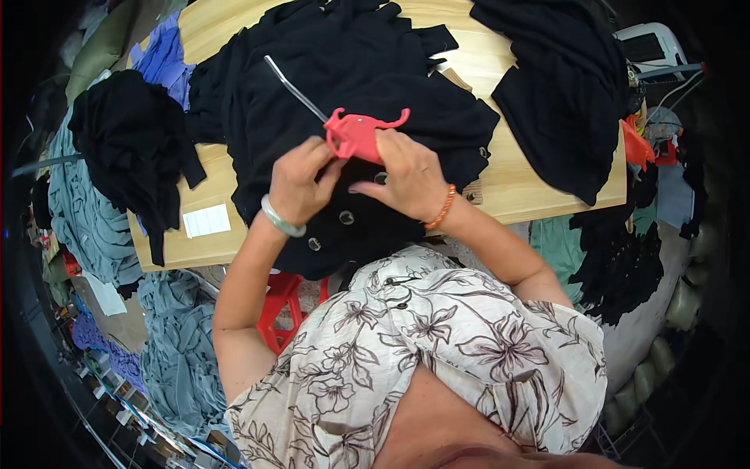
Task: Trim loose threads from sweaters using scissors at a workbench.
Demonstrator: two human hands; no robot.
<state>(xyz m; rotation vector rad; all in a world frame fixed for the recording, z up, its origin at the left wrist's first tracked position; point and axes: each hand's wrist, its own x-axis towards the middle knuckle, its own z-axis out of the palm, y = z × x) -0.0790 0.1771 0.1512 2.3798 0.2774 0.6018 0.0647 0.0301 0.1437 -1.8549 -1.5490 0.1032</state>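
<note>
Near the centre of the frame, the pink-red air gun (pixel 355 139) sits between and just above the hands, its bent metal tube (pixel 295 88) slanting toward the upper left. The right hand (pixel 408 173) curls around its lower right end; the left hand (pixel 301 182) bunches its fingers at its left edge, though whether they pinch it I cannot tell. Beneath spreads a black garment (pixel 312 70).

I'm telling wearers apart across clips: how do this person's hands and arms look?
The left hand wears a smooth, pale green wrist bangle; the right hand, an orange-red beaded bracelet. Neither is gloved. The short sleeves are white with dark floral outlines.
</note>
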